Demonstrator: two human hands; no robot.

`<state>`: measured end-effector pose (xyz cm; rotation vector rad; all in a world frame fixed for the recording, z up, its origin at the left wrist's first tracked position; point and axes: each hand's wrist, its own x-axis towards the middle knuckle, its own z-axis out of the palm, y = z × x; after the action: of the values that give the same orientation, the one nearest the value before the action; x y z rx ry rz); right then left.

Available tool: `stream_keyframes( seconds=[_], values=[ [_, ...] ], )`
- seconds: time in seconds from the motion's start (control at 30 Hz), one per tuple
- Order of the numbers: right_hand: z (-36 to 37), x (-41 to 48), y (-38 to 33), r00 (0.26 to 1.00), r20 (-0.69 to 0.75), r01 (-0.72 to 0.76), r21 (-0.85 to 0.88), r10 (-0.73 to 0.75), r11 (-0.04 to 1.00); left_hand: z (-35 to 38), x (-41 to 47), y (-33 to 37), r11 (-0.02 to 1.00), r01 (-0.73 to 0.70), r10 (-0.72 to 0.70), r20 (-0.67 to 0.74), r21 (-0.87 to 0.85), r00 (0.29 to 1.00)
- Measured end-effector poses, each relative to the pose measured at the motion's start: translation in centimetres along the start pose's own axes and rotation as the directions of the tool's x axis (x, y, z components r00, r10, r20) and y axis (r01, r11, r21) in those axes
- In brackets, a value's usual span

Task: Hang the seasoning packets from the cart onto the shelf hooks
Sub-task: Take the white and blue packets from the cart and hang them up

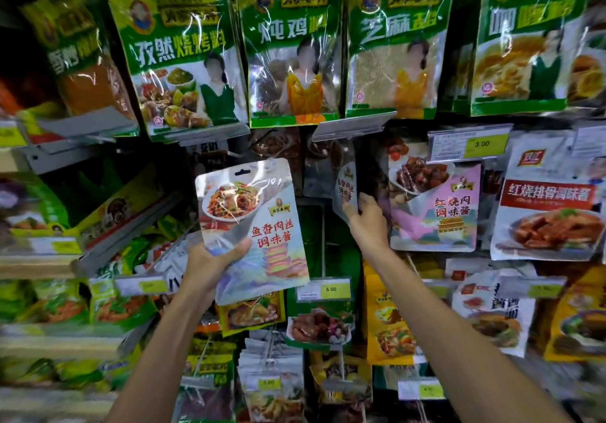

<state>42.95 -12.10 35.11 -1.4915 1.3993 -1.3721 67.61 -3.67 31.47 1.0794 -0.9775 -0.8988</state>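
— As the two bare forearms (157, 350) reach up from the bottom edge, what does the left hand (213, 258) have?

— Its fingers and thumb curl round the lower left corner of a silvery seasoning packet (252, 222), with the thumb lying across the front. The packet is held upright in the air, tilted a little, with the hang hole at its top on no hook.

— And the right hand (364, 219)?

— It is higher and further in. It pinches the bottom edge of a second packet (346, 186) with the same red lettering, turned nearly edge-on. That one sits under a clear label holder (354, 126). Whether its top is on a hook I cannot tell.

— What is around it?

— Just to its right hangs a pink-and-silver packet (436, 206), below a yellow price tag (482, 144) reading 3.00. Farther back and above, a row of green packets (288, 45) hangs side by side across the top.
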Motion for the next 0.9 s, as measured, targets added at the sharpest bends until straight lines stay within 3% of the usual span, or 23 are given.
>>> stream_keyframes(
  seconds=[0.1, 0.17, 0.27, 0.33, 0.4, 0.6, 0.9],
  values=[
    [-2.3, -4.8, -0.5, 0.974, -0.083, 0.208, -0.037, -0.211, 0.977, 0.3, -1.6, -0.6, 0.999, 0.016, -0.019, 0.068, 0.034, 0.998],
    [-5.0, -7.0, -1.5, 0.898, -0.204, 0.376, -0.102, -0.389, 0.921, 1.6, -2.3, -0.7, 0.997, 0.006, -0.017, 0.14, 0.077, 0.99],
    [-9.5, -7.2, -4.0, 0.673, -0.358, 0.563, -0.319, -0.647, 0.762, 4.8, -2.6, -0.2, 0.994, -0.043, 0.021, 0.209, 0.102, 0.978],
    [-11.6, -5.7, -5.3, 0.504, -0.365, 0.576, -0.533, -0.783, 0.62, 7.0, -2.4, 0.1, 0.998, -0.036, 0.02, 0.247, 0.059, 0.969],
    [-12.9, -4.0, -5.7, 0.42, -0.294, 0.528, -0.691, -0.859, 0.495, 8.6, -1.7, 0.3, 0.999, -0.023, 0.014, 0.266, 0.032, 0.964],
    [-14.1, -0.8, -4.6, 0.505, -0.14, 0.42, -0.822, -0.852, 0.384, 10.9, 0.1, 0.6, 1.0, 0.01, -0.008, 0.309, -0.004, 0.951],
    [-14.6, 0.6, -4.1, 0.465, -0.101, 0.446, -0.832, -0.88, 0.331, 12.8, 2.3, 0.3, 0.998, 0.028, -0.008, 0.3, -0.062, 0.954]
  ],
)
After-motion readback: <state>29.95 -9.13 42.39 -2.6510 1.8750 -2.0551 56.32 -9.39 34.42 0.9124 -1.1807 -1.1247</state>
